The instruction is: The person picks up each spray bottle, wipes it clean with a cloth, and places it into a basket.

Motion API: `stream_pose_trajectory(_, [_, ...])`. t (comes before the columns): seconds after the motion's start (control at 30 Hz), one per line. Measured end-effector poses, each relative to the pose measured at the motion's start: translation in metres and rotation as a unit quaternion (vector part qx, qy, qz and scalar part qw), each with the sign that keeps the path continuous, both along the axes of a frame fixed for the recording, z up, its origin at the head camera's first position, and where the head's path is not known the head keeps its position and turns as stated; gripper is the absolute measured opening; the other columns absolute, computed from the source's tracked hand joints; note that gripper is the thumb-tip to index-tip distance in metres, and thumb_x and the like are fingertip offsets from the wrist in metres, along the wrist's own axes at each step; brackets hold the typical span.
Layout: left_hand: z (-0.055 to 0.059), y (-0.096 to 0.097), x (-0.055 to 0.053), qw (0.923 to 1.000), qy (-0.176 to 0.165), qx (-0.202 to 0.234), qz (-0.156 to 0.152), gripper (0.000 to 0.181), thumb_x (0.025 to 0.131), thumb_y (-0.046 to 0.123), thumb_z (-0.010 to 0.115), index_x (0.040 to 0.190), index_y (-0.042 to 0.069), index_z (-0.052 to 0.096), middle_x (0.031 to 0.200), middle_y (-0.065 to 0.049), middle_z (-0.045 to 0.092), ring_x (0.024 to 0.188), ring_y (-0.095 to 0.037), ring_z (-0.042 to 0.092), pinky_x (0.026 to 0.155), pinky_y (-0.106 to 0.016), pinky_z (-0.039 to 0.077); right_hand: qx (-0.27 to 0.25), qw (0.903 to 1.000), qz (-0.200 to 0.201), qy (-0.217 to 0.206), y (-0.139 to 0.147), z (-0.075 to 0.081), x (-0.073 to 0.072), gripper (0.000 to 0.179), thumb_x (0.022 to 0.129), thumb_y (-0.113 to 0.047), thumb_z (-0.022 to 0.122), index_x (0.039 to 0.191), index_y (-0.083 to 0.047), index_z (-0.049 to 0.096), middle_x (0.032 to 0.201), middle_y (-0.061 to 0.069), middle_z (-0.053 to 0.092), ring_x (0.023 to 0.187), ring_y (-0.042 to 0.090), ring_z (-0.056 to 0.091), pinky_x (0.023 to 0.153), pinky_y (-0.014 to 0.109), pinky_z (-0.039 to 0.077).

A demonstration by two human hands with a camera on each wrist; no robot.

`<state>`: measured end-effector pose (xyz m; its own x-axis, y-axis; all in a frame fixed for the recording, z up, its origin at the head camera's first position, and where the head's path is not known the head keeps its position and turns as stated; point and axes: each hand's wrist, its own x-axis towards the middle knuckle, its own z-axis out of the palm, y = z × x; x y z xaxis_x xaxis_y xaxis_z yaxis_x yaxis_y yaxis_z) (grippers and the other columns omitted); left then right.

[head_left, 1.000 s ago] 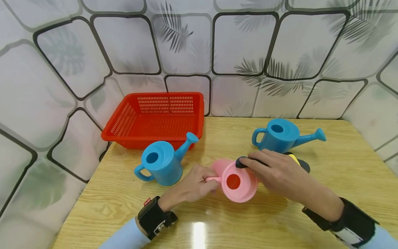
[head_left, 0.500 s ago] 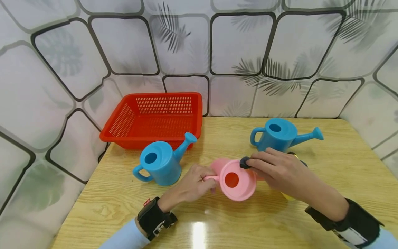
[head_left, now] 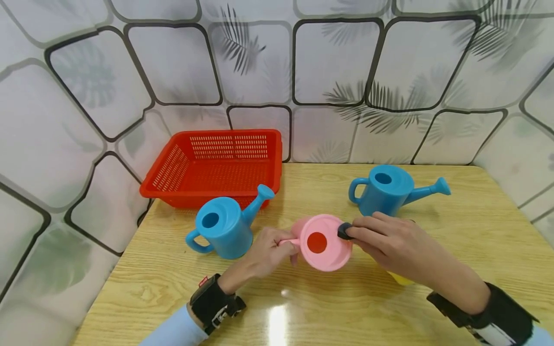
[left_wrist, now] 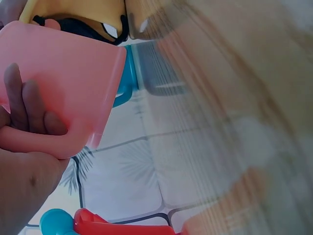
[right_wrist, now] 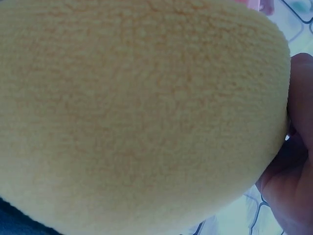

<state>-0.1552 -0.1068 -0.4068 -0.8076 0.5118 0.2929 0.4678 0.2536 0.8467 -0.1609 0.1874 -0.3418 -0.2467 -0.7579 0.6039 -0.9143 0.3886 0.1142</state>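
Observation:
A pink watering can [head_left: 327,259] is held tilted above the table in the head view, its round top facing me. My left hand [head_left: 269,253] grips its handle, the fingers curled through the loop in the left wrist view. My right hand [head_left: 391,242] holds a yellow cloth with dark edging [right_wrist: 137,117] against the can's right side. The cloth's dark edge [head_left: 344,231] lies at the can's rim, and a yellow part hangs below the palm. That cloth fills most of the right wrist view. The can's spout is hidden behind the right hand.
One blue watering can [head_left: 225,228] stands left of the left hand, in front of a red plastic basket [head_left: 207,198]. Another blue watering can [head_left: 385,192] stands behind the right hand. A patterned curtain-like wall [head_left: 255,62] rises behind the wooden table [head_left: 173,298].
The pink watering can has shifted slightly left and away from me, its top turning. The cloth's dark edge has slid right along the rim; more yellow shows below the right hand.

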Motion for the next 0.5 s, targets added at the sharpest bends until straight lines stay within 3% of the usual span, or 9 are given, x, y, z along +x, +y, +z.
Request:
stream_pose_trajectory(0.07, [-0.0001,-0.0014,-0.0008,0.9999,-0.006,0.006,0.005,0.038,0.095,0.014,0.046,0.061,0.01,0.063,0.063,-0.001,0.068,0.056,-0.027,0.058,0.047,-0.021,0.026,0.008,1.0,-0.005,-0.001,0.0002,0.0001,0.001,0.05,0.111,-0.038,0.032,0.106,-0.012,0.075,0.098,-0.001,0.073,0.081,0.011,0.061,0.068,0.026,0.058])
stream_pose_trajectory(0.23, [0.0005,-0.004,-0.0029,0.9994,-0.025,0.018,0.016,0.04,0.097,0.015,0.046,0.065,0.009,0.068,0.063,-0.003,0.069,0.052,-0.021,0.048,0.047,-0.022,0.023,0.012,0.9999,0.003,-0.007,-0.0007,-0.0013,0.0032,0.047,0.111,-0.035,0.035,0.107,-0.011,0.074,0.1,0.0,0.072,0.08,0.012,0.06,0.066,0.024,0.056])
stream_pose_trajectory(0.3, [0.0007,-0.0048,-0.0035,0.9991,-0.032,0.02,0.021,0.041,0.098,0.016,0.045,0.065,0.008,0.069,0.063,-0.003,0.069,0.052,-0.019,0.044,0.047,-0.022,0.023,0.005,1.0,0.007,0.002,-0.0022,-0.0029,0.0036,0.045,0.111,-0.033,0.036,0.107,-0.01,0.075,0.1,0.001,0.072,0.081,0.013,0.064,0.068,0.029,0.059])
stream_pose_trajectory(0.4, [0.0002,-0.0058,-0.0042,0.9986,-0.041,0.021,0.027,0.042,0.098,0.018,0.045,0.067,0.005,0.07,0.063,-0.003,0.069,0.056,-0.024,0.046,0.049,-0.023,0.024,-0.006,0.9997,0.015,0.02,-0.0051,-0.005,0.0045,0.044,0.111,-0.032,0.037,0.106,-0.011,0.075,0.1,0.002,0.074,0.082,0.016,0.068,0.069,0.037,0.061])
stream_pose_trajectory(0.5, [-0.0005,-0.0067,-0.0045,0.9979,-0.053,0.021,0.031,0.043,0.098,0.02,0.044,0.067,0.006,0.07,0.063,-0.002,0.068,0.062,-0.03,0.051,0.055,-0.023,0.03,-0.013,0.9993,0.029,0.022,-0.0079,-0.007,0.0062,0.044,0.111,-0.032,0.038,0.105,-0.011,0.076,0.1,0.001,0.076,0.084,0.015,0.069,0.071,0.036,0.061])
